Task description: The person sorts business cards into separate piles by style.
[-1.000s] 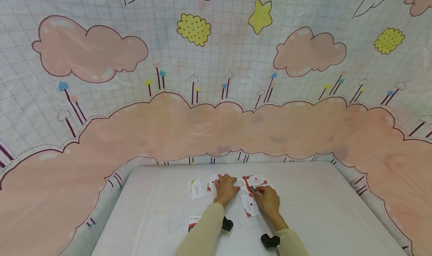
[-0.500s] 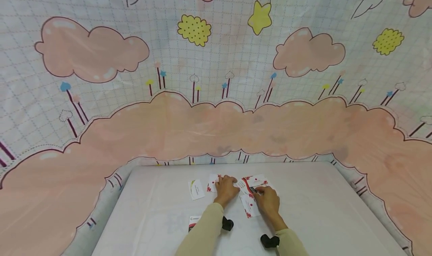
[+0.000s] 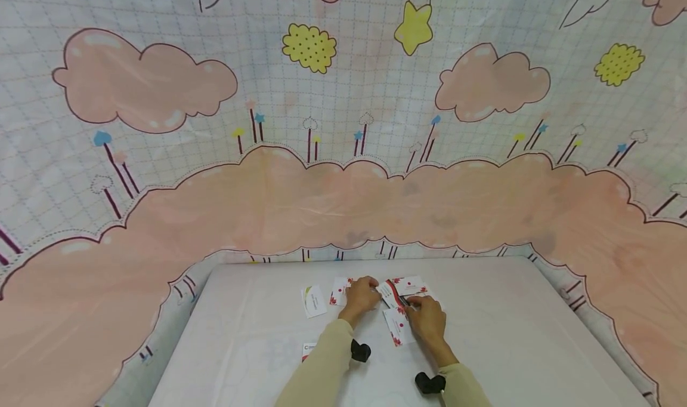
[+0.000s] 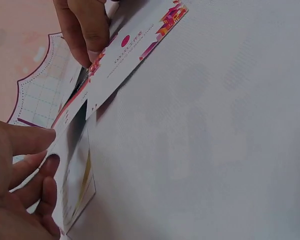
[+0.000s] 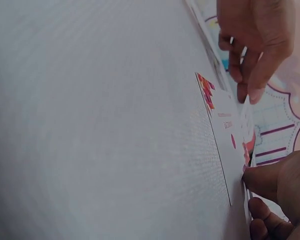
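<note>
A white business card with a red and black stripe (image 3: 390,292) spans the gap between both hands. My left hand (image 3: 362,298) pinches its left end between thumb and fingers, seen closely in the left wrist view. At the other end, my right hand (image 3: 427,320) pinches the dark-striped edge. Below it lies a white card with red corner patterns (image 3: 394,326), close to the right fingers; a similar patterned card (image 3: 412,285) is behind. Another patterned card (image 3: 339,289) is partly hidden by my left hand. A gold-curved card (image 4: 82,182) shows under the held card in the left wrist view.
On the white table (image 3: 241,323), a card with a yellow-green stripe (image 3: 314,302) lies left of the left hand. One more card (image 3: 308,350) is mostly covered by the left sleeve (image 3: 322,365). A cloud-patterned cloth (image 3: 343,210) rises behind the table.
My left hand has shifted slightly, its fingers drawing together at the striped card's left end. The left sleeve now covers more of the near card. My right hand stays almost still.
</note>
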The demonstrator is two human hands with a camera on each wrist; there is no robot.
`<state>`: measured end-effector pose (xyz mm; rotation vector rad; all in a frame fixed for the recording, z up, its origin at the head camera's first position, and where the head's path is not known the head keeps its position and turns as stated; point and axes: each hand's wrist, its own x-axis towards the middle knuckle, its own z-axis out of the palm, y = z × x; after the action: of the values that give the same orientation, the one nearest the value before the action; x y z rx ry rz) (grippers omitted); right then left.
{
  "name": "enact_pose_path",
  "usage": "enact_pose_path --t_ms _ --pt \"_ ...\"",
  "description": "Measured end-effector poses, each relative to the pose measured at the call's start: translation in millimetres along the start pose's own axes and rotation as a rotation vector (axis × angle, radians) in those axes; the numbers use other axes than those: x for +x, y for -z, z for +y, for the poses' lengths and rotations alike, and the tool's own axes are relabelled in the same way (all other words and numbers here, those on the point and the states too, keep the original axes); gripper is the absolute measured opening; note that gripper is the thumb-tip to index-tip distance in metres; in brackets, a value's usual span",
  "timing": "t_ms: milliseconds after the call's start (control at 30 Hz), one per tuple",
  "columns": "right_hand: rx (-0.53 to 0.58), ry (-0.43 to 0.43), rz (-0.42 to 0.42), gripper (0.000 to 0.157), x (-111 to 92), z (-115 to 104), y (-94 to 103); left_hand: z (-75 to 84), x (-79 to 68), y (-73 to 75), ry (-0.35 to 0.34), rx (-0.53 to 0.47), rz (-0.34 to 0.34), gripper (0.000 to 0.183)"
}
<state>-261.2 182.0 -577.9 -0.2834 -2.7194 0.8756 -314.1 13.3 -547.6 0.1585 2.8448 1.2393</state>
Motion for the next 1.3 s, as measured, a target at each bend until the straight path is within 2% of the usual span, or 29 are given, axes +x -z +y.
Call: enact_pose_path --t_ms 200,367,500,667,833,1000,1167,1300 --pt "0.021 0.004 0.004 0.020 0 1 -2.7 -8.5 -0.2 0.9 -0.056 -0.090 -0.033 0.019" --pt "0.042 0.009 -0.004 0.021 0 2 -2.9 -14.4 -1.2 0.0 -0.124 -0.092 -0.024 0.032" --pt "0.069 0.010 -0.004 0.021 -1 0 -0.8 -16.0 -2.5 -0.1 -0.174 -0.088 -0.020 0.033" --pt "0.125 0.012 0.021 0.021 -1 -4 2.9 -16.8 -6.0 -0.4 -0.197 -0.113 -0.024 0.032" --pt "0.189 0.001 0.049 0.021 -2 -7 4.6 -20.3 -7.7 -0.6 -0.230 -0.096 -0.009 0.034" --pt "0.249 -0.017 0.018 0.025 -1 -9 4.7 -23.2 -5.6 0.6 -0.238 -0.087 0.000 0.035" --pt "0.324 -0.014 -0.029 0.041 2 -10 3.2 -22.0 -3.9 5.4 -0.244 -0.081 0.038 0.033" --pt "0.334 0.035 -0.061 0.060 5 -15 3.9 -19.0 -3.2 10.2 -0.237 -0.085 0.051 0.033"
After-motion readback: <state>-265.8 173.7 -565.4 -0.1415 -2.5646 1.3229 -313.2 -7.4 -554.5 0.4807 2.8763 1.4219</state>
